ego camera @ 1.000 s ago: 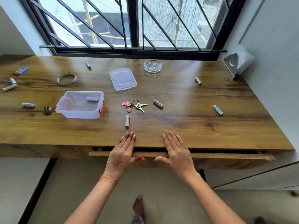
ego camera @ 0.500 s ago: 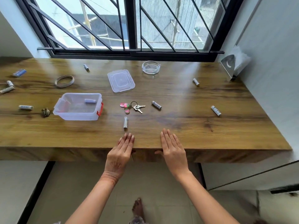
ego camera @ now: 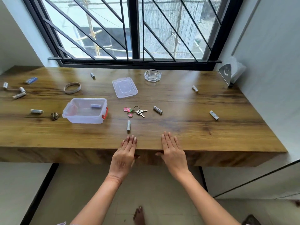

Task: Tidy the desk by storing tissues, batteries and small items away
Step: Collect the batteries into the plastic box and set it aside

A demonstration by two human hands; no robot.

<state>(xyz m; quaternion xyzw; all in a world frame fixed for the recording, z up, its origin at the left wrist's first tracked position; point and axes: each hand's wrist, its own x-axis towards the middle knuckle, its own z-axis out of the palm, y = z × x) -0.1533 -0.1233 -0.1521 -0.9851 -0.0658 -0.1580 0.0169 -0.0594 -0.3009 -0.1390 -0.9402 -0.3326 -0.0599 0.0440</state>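
Batteries scattered across wooden desk (ego camera: 178, 101): one (ego camera: 128, 125) just beyond left hand (ego camera: 125, 155), one (ego camera: 95, 106) inside clear bin (ego camera: 85, 111). Bin lid (ego camera: 124, 87) apart, behind. Keys (ego camera: 140, 111) mid-desk. Tissue holder (ego camera: 230, 73) at far right corner. Left hand, right hand (ego camera: 172, 151): flat, fingers extended over front edge, holding nothing.
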